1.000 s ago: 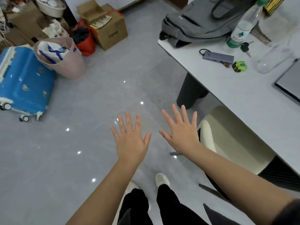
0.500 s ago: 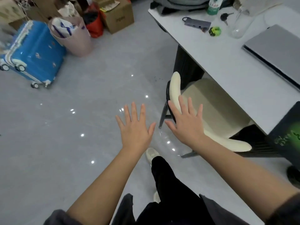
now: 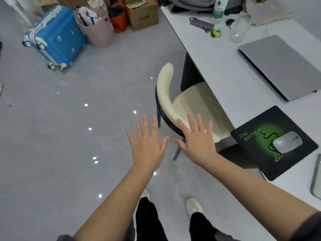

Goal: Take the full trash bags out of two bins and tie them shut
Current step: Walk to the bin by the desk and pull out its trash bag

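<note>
Framing had swung toward the table [image 3: 217,66], left hand [image 3: 147,148] and right hand [image 3: 198,145] staying spread wide and empty, well apart from the pink bin [image 3: 100,33] beside the suitcase [image 3: 55,37]; its overfilled bag [image 3: 102,14] risked tearing or spilling if yanked upward

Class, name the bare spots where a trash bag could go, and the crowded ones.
Free: grey floor between blue suitcase and cream chair; white tabletop between silver laptop and black mouse mat. Crowded: corner around pink bin and cardboard box.
</note>
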{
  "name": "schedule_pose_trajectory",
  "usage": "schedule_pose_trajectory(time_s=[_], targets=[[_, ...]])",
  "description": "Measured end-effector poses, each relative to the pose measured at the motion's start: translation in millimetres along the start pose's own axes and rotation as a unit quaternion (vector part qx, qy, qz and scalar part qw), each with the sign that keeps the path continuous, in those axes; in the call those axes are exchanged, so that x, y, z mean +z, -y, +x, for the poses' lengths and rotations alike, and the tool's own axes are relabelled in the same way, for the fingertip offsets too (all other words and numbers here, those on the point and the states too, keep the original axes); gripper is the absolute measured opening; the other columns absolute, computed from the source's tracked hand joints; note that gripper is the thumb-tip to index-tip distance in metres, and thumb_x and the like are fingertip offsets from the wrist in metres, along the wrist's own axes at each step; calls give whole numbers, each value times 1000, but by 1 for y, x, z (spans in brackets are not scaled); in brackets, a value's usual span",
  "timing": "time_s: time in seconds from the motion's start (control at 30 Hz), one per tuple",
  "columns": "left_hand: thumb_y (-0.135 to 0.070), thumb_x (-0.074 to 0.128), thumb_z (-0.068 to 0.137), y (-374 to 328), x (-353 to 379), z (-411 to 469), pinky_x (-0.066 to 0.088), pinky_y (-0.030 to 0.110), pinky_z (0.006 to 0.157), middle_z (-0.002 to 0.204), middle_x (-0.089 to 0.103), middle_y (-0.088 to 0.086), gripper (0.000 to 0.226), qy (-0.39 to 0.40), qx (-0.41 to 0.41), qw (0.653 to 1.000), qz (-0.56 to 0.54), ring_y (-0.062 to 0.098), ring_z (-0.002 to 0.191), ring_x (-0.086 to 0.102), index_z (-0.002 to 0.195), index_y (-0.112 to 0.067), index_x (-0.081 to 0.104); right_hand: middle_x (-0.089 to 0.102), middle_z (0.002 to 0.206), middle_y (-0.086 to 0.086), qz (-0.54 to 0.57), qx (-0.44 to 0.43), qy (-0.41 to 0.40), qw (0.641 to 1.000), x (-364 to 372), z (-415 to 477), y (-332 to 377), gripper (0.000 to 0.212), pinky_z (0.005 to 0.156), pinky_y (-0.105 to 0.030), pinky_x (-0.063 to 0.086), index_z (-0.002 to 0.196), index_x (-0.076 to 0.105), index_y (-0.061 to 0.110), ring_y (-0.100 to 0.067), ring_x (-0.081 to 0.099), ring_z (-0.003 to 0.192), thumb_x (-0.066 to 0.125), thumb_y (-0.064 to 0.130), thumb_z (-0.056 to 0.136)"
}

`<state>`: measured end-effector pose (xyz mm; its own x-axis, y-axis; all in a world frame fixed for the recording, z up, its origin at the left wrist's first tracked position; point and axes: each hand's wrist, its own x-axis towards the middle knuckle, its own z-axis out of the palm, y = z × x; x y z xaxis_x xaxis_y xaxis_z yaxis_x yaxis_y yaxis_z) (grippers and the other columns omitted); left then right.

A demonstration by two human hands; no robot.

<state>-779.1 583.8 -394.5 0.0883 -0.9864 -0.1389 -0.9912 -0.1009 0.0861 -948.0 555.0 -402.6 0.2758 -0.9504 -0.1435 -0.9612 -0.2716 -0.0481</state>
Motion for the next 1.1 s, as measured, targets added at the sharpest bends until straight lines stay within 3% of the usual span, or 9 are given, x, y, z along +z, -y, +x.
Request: schedule_pose_trajectory(time_s=[0.23,0.37,0.47,0.67,0.8,0.93,1.0,1.1], targets=[[-62,9,90,-112,38,-85,10,62,113,160,9,10,74,16,-43,999,-8,33,147,5,152,-22,6,3,161,-8,-3,-42,38,998,19,-86,-96,66,112,-63,3,151,10,31,-36,-2,147,32,57,95],[-60,20,92,-160,55,-132,16,64,111,157,20,13,71,15,-33,999,8,34,145,15,151,-21,17,13,160,-11,2,-54,25,998,30,-135,-132,66,111,-67,13,151,18,30,-38,10,146,36,56,93],[-59,18,91,-197,67,-171,20,65,109,156,25,13,71,13,-32,999,8,35,144,20,149,-19,23,10,160,-11,-2,-57,11,998,43,-183,-161,66,112,-65,10,151,14,30,-38,6,146,35,56,94],[-60,13,91,-264,98,-252,7,61,113,160,3,10,72,25,-36,999,3,31,147,1,152,-23,5,5,161,-10,-17,-66,11,998,67,-276,-212,67,113,-63,8,152,9,31,-38,1,147,33,56,95],[-62,6,89,-310,104,-313,11,62,113,160,11,10,75,26,-53,998,1,31,147,4,152,-22,13,-3,161,-10,-47,-103,46,993,69,-333,-243,68,113,-63,3,152,1,31,-37,-5,146,29,57,96],[-62,6,88,-356,107,-347,9,61,112,159,15,11,76,27,-62,998,0,32,147,8,151,-21,16,14,160,-12,-35,-118,42,991,65,-375,-281,68,111,-64,12,151,19,28,-39,9,146,40,55,93],[-61,12,90,-384,112,-359,14,58,112,157,21,12,74,28,-68,997,-3,32,145,15,151,-20,17,16,159,-12,-31,-121,40,991,67,-393,-309,68,111,-64,15,151,21,28,-40,12,145,43,54,92],[-56,24,91,-431,128,-374,29,52,108,150,36,11,69,41,-81,996,-18,30,138,31,150,-19,21,3,161,-10,-36,-135,65,988,79,-416,-361,68,115,-60,8,152,7,29,-37,0,147,36,53,95]])
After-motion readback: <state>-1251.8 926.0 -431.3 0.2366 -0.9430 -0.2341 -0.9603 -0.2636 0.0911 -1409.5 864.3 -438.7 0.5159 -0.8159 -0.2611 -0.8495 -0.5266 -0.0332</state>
